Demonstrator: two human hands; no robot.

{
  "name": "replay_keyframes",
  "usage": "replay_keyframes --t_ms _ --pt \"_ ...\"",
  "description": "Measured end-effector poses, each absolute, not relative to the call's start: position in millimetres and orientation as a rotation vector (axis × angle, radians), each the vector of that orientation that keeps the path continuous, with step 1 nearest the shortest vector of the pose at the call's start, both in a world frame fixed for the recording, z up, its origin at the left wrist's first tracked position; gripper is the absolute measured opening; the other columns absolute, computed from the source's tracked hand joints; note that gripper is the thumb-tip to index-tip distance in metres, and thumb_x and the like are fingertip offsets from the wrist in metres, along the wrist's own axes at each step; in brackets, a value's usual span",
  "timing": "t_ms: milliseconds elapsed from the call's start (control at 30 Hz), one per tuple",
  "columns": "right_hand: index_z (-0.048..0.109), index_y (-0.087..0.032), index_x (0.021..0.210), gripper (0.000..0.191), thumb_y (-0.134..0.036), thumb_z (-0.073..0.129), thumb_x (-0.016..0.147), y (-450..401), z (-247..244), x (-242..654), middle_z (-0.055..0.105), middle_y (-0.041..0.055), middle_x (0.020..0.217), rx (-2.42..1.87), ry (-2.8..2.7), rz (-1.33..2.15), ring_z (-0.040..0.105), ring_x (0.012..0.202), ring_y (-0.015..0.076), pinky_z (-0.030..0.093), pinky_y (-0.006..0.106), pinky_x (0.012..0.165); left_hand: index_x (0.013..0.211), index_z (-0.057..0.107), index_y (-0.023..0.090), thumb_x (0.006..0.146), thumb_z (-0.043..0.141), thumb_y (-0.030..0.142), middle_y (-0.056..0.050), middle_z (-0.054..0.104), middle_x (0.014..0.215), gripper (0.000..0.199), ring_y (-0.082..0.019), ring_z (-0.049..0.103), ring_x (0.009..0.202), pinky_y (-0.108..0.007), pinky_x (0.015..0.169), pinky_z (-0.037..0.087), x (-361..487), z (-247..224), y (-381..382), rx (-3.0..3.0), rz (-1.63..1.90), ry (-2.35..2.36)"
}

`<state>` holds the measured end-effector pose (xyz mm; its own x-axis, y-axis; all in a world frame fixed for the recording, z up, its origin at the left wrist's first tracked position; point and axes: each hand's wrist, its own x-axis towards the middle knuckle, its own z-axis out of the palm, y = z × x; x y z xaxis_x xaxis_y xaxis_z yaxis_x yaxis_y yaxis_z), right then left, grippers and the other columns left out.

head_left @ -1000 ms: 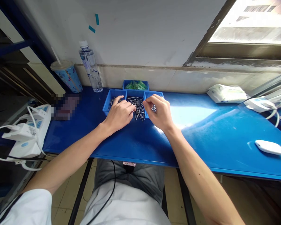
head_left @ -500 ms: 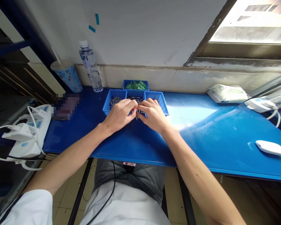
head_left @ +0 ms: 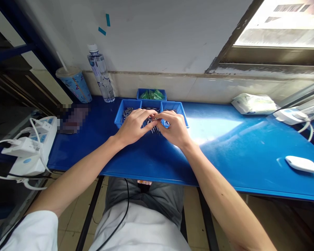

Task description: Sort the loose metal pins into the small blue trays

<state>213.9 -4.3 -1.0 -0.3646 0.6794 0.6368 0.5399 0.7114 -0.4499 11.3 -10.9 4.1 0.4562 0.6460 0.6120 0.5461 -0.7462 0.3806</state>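
Observation:
My left hand [head_left: 134,126] and my right hand [head_left: 174,128] meet above the middle of the blue bins, fingertips pinched together. Between them is a small shiny piece, too small to name. Short metal pins [head_left: 127,112] lie in the left blue bin [head_left: 118,118]. The right blue bin [head_left: 183,114], partly behind my right hand, also holds small metal pieces. Under my fingers several thin metal pieces [head_left: 155,130] show at the front of the middle, and my hands hide most of that part.
Behind stands a blue bin [head_left: 164,99] with green packets [head_left: 153,94]. At the back left are a water bottle [head_left: 102,76] and a patterned cup [head_left: 77,85]. A white power strip [head_left: 34,164] lies left. To the right are a wipes pack [head_left: 253,104] and a white mouse-like object [head_left: 302,164].
My fingers have shifted a little and now meet with the thumbs lower and a gap beneath the fingertips. More metal pieces show below them. The bins have stayed in place.

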Motion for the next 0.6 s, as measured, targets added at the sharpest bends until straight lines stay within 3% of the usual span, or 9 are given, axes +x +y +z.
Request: replay_keyframes --t_ms 233,433,600 --pt "0.082 -0.023 0.098 0.014 -0.022 0.068 0.094 -8.3 6.3 212.5 0.083 0.003 0.094 -0.866 -1.855 0.513 0.078 0.086 0.0224 0.057 0.034 0.077 0.128 0.073 0.02 0.109 0.052 0.053 -0.008 0.081 0.109 0.044 -0.023 0.075 0.099 -0.04 0.1 0.052 8.3 0.8 -5.7 2.569 1.22 1.099" --pt "0.084 -0.023 0.096 0.011 -0.027 0.074 0.093 -7.5 8.3 213.1 0.083 0.0028 0.092 -0.828 -1.747 0.674 0.076 0.081 0.0202 0.058 0.034 0.075 0.101 0.079 0.02 0.11 0.055 0.048 -0.004 0.082 0.093 0.038 -0.02 0.074 0.085 -0.037 0.091 0.051 6.5 0.9 -3.6 2.619 1.254 1.128" --pt "0.087 -0.026 0.095 0.011 -0.025 0.075 0.092 -7.0 9.7 213.1 0.082 0.0035 0.093 -0.817 -1.765 0.65 0.073 0.084 0.0201 0.057 0.035 0.076 0.113 0.077 0.021 0.109 0.055 0.052 -0.003 0.081 0.09 0.039 -0.019 0.073 0.08 -0.037 0.089 0.051 7.4 4.0 -6.5 2.549 1.263 1.232"
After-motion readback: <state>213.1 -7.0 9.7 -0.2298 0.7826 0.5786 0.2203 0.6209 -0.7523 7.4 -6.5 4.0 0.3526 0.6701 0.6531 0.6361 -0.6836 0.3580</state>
